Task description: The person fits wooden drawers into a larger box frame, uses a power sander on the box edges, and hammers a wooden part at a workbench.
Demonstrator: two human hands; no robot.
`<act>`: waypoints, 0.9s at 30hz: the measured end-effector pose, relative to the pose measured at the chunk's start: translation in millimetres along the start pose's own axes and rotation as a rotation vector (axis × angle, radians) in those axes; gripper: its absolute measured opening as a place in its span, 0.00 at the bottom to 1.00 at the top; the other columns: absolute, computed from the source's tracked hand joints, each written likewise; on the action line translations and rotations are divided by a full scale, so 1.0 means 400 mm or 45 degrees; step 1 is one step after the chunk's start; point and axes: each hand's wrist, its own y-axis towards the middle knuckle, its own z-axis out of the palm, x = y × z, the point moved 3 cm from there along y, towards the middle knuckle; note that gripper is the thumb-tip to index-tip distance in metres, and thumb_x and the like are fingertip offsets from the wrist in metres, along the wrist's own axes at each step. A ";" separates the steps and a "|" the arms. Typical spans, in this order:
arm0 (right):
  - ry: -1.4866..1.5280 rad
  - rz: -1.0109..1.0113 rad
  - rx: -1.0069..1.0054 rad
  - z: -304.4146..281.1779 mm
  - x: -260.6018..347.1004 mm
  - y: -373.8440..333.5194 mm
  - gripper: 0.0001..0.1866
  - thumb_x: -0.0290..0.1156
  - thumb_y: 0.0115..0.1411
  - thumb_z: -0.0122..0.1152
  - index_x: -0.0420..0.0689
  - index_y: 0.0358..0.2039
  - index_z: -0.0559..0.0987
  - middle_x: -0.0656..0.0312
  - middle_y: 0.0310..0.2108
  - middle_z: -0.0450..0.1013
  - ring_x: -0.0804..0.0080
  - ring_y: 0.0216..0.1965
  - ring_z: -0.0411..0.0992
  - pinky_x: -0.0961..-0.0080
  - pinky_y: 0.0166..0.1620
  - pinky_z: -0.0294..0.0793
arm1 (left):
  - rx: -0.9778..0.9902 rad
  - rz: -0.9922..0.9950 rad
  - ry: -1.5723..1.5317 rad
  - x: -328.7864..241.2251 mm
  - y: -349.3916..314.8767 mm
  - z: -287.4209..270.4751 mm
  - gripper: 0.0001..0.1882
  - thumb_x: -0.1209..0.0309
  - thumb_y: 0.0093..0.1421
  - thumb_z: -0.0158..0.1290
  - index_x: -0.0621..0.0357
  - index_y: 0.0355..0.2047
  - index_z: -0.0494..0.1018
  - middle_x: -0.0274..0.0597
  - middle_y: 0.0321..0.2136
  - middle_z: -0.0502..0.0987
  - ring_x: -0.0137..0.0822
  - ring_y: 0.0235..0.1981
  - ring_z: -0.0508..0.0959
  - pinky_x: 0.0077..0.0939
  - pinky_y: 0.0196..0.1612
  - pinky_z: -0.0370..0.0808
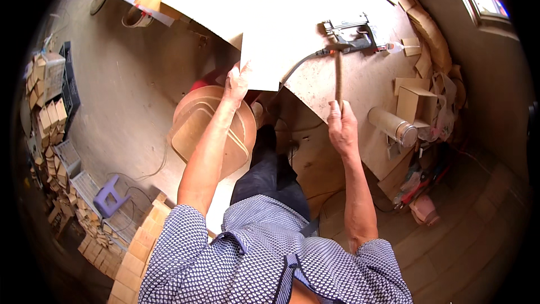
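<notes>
My left hand [237, 83] grips the near left edge of a pale, overexposed board [261, 67], with the thumb on its face. My right hand [343, 126] is wrapped round the lower end of a hammer's [338, 76] wooden handle. The handle points away from me, and its blurred dark head overlaps a nail gun [360, 36] in view. I cannot tell whether the two touch. That nail gun lies on the bright workbench [320, 87], and a dark hose [298, 67] runs from it towards the board.
Tan rounded panels [211, 129] stand left of my legs. A cylindrical container [394, 126] lies on the bench's right, near an open wooden box [415, 104]. Wooden pieces [53, 115] and a purple stool [111, 196] are at far left. Stacked blocks [138, 247] stand near my left elbow.
</notes>
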 end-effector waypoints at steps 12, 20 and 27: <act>-0.820 -0.416 0.034 0.185 0.155 0.139 0.14 0.38 0.75 0.52 0.42 0.35 0.71 0.45 0.17 0.73 0.40 0.19 0.74 0.48 0.23 0.72 | 0.021 0.118 0.037 0.019 -0.008 0.013 0.34 0.45 0.73 0.50 0.66 0.60 0.72 0.54 0.51 0.82 0.43 0.53 0.80 0.37 0.58 0.74; -0.856 -0.490 -0.052 0.199 0.182 0.140 0.16 0.39 0.73 0.53 0.41 0.33 0.75 0.44 0.20 0.76 0.44 0.21 0.77 0.50 0.23 0.75 | -0.033 0.175 0.105 0.020 -0.005 -0.003 0.34 0.45 0.73 0.50 0.68 0.59 0.72 0.61 0.48 0.81 0.48 0.53 0.81 0.37 0.56 0.75; -0.976 -0.381 0.039 0.214 0.123 0.157 0.17 0.40 0.75 0.51 0.39 0.35 0.76 0.45 0.19 0.76 0.41 0.21 0.76 0.49 0.24 0.75 | 0.046 0.044 0.104 0.017 0.000 0.001 0.33 0.47 0.73 0.51 0.68 0.61 0.72 0.49 0.53 0.81 0.35 0.54 0.77 0.32 0.61 0.71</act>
